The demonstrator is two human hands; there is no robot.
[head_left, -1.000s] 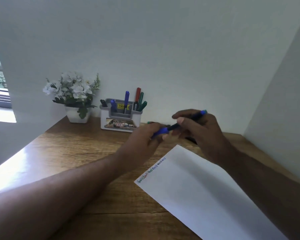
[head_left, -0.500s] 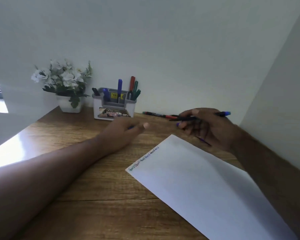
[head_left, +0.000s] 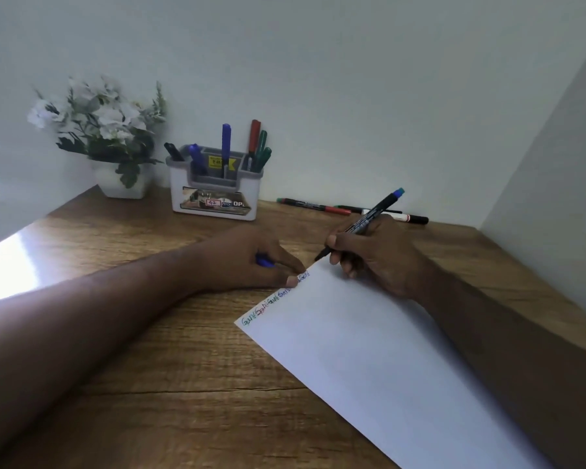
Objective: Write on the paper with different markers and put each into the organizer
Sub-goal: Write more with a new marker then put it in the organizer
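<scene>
A white sheet of paper [head_left: 379,360] lies slanted on the wooden desk, with small coloured words along its top edge. My right hand [head_left: 376,257] grips a black marker [head_left: 372,214] with a blue end, its tip touching the paper's upper corner. My left hand [head_left: 251,262] rests on the desk with fingertips on the paper's edge and is closed on the blue marker cap [head_left: 264,262]. The white and grey organizer [head_left: 214,191] stands at the back and holds several markers, blue, red, green and black.
A white pot of white flowers [head_left: 105,137] stands left of the organizer. Loose markers [head_left: 349,209] lie on the desk [head_left: 149,367] by the back wall, behind my right hand. A side wall closes off the right.
My hands pulled the cap off the blue marker and separated. The right hand then brought the marker tip down to the paper; the left settled on the paper's edge with the cap.
</scene>
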